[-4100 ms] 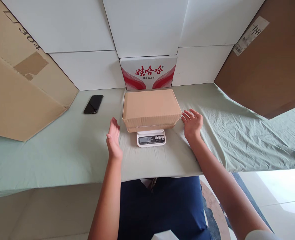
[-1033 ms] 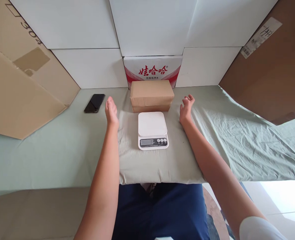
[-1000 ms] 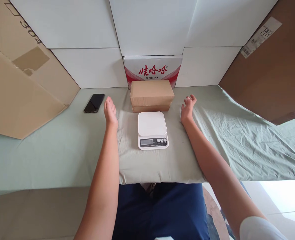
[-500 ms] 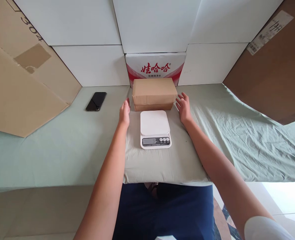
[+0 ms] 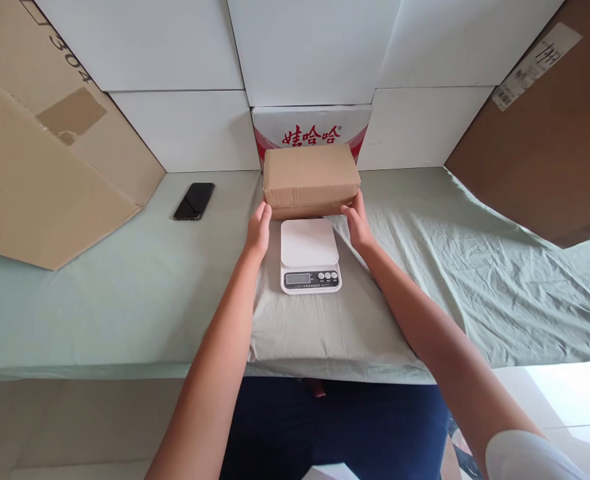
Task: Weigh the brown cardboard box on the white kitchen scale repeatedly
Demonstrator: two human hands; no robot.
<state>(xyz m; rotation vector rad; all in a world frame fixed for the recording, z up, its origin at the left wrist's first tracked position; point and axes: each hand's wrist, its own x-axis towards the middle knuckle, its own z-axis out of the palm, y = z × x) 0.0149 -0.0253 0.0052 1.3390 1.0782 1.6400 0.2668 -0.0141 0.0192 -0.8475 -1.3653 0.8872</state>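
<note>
Both hands, left hand and right hand, clamp an open-palmed grip on the box ends, apparently lifting it just behind the scale.

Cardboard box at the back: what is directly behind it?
A red-and-white printed carton stands behind the cardboard box; its lower part is covered. Both hands, left and right, grip the box.

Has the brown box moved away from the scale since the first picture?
Yes. The brown box is off the scale now, behind it against the red-lettered carton. The left hand and right hand grip its front corners.
</note>
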